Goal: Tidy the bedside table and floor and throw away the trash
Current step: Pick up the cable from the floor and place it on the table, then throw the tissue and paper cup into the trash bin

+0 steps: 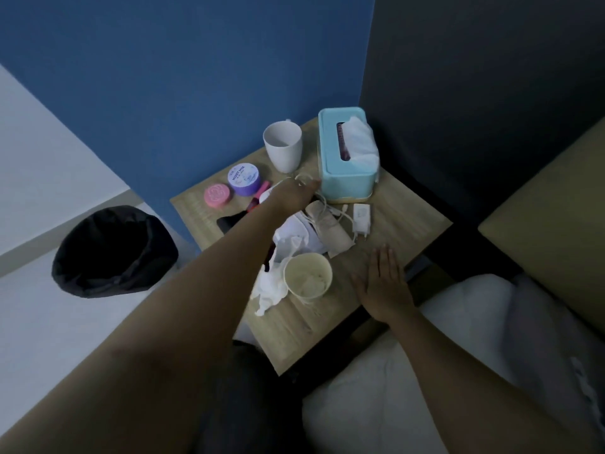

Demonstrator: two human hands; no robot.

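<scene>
Head view: the left hand (294, 194) reaches across the desk (409, 204) to the white cable (343, 209), which lies loosely coiled just in front of the tissue box (347, 155). Its grip is hidden behind the knuckles, so a pinch cannot be confirmed. The right hand (383, 283) lies flat at the desk's near edge, grip apart. The cable is judged light and limp, with no set axis, and is best gathered at the coil. Its charger (361, 217) lies lengthwise front to back, prongs toward the near edge.

Blue wall (163, 77), dark panel (491, 93), white pillow (474, 309).

left hand (296, 194) fingers hidden, dark object (229, 222) half-covered
</scene>
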